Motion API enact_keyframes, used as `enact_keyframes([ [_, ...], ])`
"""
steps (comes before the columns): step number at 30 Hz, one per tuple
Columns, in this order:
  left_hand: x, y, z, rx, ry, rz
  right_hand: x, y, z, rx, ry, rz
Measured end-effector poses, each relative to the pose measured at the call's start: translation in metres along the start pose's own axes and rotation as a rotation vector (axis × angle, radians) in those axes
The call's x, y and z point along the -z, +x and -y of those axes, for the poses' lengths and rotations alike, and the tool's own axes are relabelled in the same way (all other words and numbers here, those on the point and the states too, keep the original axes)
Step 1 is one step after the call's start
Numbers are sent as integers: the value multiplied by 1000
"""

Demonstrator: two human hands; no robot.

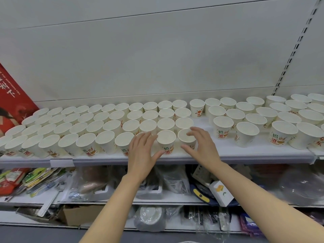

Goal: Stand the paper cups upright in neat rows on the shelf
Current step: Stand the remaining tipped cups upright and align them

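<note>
At the far left a red printed box [10, 95] leans against the grey back wall, at the end of the long white shelf [245, 151]; next to it stand many white paper cups with red and green writing [85, 142], all upright and packed close in four neat rows that run to the middle of the shelf; the left hand [142, 151] reaches up to the front row, its fingers [145, 137] spread and nearly straight over one cup that it mostly hides, its thumb touching the side of the front cup [166, 140] between the two hands; the right hand [203, 146] is just beside that, its fingers curved loosely around the end cup [186, 139] of the front row, fingertips on its rim and thumb low at its side; past a bare gap, more of the same cups [282, 134] stand upright on the right side, spaced wider and in looser rows; the lower shelf [98, 199] holds bags and packets.
</note>
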State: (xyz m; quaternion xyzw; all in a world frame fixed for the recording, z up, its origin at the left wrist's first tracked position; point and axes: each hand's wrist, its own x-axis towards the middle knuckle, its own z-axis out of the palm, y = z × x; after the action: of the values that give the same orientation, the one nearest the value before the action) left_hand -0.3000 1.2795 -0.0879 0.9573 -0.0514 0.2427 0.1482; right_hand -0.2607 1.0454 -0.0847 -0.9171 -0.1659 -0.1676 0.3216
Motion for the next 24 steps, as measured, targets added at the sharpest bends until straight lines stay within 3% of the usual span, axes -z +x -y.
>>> enact_keyframes([
  [11,0,11,-18,-24,-93,-21,3,-5,12,-57,-35,-69],
  [16,2,36,-49,-159,-210,-80,32,-17,-1,-106,-20,-141],
  [24,-4,105,-121,-233,-171,118,98,-4,-62,-93,-179,-242],
])
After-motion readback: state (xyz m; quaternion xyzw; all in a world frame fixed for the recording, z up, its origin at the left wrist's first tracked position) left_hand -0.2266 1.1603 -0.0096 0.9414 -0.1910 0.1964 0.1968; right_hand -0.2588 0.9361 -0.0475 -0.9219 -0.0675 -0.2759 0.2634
